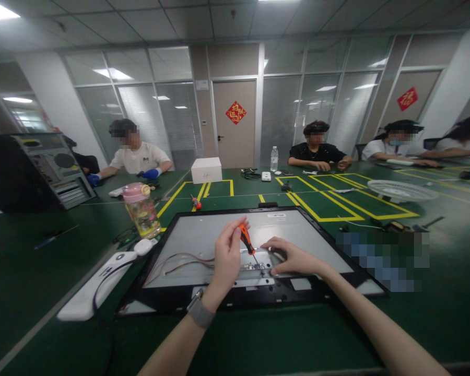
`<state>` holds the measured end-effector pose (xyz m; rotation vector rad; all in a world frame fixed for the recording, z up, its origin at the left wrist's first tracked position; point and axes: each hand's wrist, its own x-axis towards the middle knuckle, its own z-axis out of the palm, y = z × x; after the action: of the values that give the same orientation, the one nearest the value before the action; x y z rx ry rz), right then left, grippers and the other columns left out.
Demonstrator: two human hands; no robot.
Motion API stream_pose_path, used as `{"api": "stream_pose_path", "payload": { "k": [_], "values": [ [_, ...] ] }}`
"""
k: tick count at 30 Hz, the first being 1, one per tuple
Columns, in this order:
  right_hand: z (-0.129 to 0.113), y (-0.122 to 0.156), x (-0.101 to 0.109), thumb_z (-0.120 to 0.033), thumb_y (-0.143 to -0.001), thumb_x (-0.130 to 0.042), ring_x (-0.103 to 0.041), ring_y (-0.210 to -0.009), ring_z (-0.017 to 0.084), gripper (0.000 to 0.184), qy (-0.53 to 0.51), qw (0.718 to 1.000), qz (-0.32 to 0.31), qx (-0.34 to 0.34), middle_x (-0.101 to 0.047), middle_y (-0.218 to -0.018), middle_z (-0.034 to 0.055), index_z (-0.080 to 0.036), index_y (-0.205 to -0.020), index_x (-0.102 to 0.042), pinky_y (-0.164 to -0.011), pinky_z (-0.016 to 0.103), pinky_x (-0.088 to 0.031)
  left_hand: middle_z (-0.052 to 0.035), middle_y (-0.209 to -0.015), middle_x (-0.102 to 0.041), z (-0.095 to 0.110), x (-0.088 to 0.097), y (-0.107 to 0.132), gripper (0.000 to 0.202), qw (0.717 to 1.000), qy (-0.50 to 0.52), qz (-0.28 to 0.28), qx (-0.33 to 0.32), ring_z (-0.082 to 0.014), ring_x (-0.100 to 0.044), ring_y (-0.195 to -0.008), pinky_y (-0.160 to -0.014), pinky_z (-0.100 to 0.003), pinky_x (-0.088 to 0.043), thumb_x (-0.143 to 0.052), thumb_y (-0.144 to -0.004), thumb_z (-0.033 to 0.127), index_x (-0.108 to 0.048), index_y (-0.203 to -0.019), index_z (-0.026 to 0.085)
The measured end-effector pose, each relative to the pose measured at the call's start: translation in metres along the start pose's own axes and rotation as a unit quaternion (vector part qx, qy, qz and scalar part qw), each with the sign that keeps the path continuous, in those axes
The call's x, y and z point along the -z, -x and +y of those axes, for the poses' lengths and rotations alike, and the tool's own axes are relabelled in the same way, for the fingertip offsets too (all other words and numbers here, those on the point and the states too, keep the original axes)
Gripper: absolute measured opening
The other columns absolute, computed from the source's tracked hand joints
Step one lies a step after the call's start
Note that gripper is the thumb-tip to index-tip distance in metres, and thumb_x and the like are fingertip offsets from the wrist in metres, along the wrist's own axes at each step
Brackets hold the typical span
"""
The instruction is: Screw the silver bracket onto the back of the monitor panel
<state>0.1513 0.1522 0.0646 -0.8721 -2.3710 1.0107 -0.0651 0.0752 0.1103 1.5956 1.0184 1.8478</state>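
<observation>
My left hand [229, 248], with a grey watch at the wrist, is closed round the top of an orange and black screwdriver [246, 237]. The screwdriver leans, and its tip points down at a small metal part [255, 266] on a flat display panel [188, 230]. To the right of the tip, my right hand [292, 256] rests over the panel with thumb and index finger apart and curved; whether they press on the metal part cannot be made out. Thin wires [180, 257] run across the panel's left side to the small part.
Left of the panel lie a white power strip [97, 284] with a black cable and a pink-lidded bottle [142, 209]. A computer case [43, 167], a white box [206, 171] and a white ring-shaped part [401, 190] stand farther off. Several people sit across the green table.
</observation>
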Motion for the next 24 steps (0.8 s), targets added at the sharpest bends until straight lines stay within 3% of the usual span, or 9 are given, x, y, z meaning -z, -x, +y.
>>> {"api": "stream_pose_path", "payload": {
  "k": [6,11,16,21,24],
  "values": [
    [0.0032,-0.0006,-0.0002,-0.048,-0.068,-0.083,-0.056,-0.115,0.029,0.071,-0.005,1.000,-0.008,0.002,-0.054,-0.128,0.0089,-0.026,-0.132,-0.060,-0.103,0.045,-0.044,-0.0030,-0.089,-0.063,0.0010,0.0007,-0.0006,0.016,0.998,-0.052,0.026,-0.020,-0.0166,-0.061,-0.084,-0.081,-0.028,-0.048,-0.063,-0.088,0.029,-0.075,-0.095,0.021],
    [0.0015,-0.0006,-0.0004,-0.049,-0.066,-0.083,-0.053,-0.119,0.032,0.073,0.001,1.000,0.001,-0.004,-0.054,-0.129,0.0100,-0.024,-0.131,-0.061,-0.107,0.047,-0.040,-0.0046,-0.097,-0.066,0.0018,0.0020,-0.0002,0.028,0.999,-0.037,-0.007,-0.021,-0.0182,-0.061,-0.095,-0.086,-0.031,-0.046,-0.048,-0.096,0.026,-0.073,-0.107,0.022],
    [-0.0007,-0.0001,-0.0002,-0.049,-0.067,-0.083,-0.054,-0.118,0.030,0.073,-0.002,1.000,-0.004,-0.009,-0.054,-0.128,0.0097,-0.024,-0.132,-0.060,-0.105,0.045,-0.042,-0.0014,-0.086,-0.058,0.0033,0.0014,-0.0002,0.016,0.997,-0.073,0.014,-0.031,-0.0162,-0.059,-0.084,-0.082,-0.029,-0.047,-0.063,-0.088,0.028,-0.075,-0.097,0.023],
    [-0.0014,-0.0003,-0.0002,-0.050,-0.067,-0.083,-0.056,-0.114,0.028,0.072,-0.005,1.000,-0.003,-0.005,-0.054,-0.127,0.0090,-0.024,-0.131,-0.061,-0.103,0.043,-0.044,-0.0038,-0.095,-0.061,0.0047,0.0009,0.0001,0.026,0.998,-0.050,-0.006,-0.025,-0.0172,-0.060,-0.090,-0.083,-0.030,-0.047,-0.051,-0.095,0.029,-0.074,-0.105,0.022],
    [-0.0013,-0.0004,0.0000,-0.050,-0.066,-0.083,-0.055,-0.115,0.029,0.074,-0.003,1.000,-0.006,-0.009,-0.054,-0.128,0.0092,-0.025,-0.132,-0.060,-0.103,0.043,-0.044,-0.0014,-0.086,-0.058,0.0040,0.0005,0.0006,0.019,0.998,-0.059,0.012,-0.023,-0.0155,-0.059,-0.080,-0.079,-0.028,-0.048,-0.059,-0.091,0.030,-0.075,-0.099,0.022]
  ]
}}
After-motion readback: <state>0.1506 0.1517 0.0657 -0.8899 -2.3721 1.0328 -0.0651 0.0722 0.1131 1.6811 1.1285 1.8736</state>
